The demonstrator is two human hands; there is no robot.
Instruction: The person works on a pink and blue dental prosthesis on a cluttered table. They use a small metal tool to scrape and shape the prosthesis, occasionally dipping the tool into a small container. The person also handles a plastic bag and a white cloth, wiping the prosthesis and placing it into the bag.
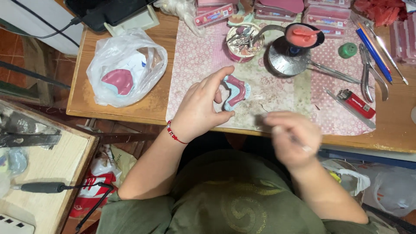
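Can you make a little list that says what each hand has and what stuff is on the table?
left hand: holds a blue and pink dental model at the table edge
right hand: blurred, grips a thin metal tool
mat: pink flowery cloth under the work
cup: full of small tools
lighter: red, to the right
pliers: far right
plastic bag: left, with a pink piece inside

My left hand (199, 108) holds a dental cast (236, 91) over the mat (195, 56) on the table (390, 125). My right hand (294, 138) is right of it, at the table's near edge. A bag (125, 65) lies left of the mat. Behind the cast stand a cup (242, 43) and burner (288, 56); a lighter (357, 104) lies to the right, pliers (368, 73) behind it.
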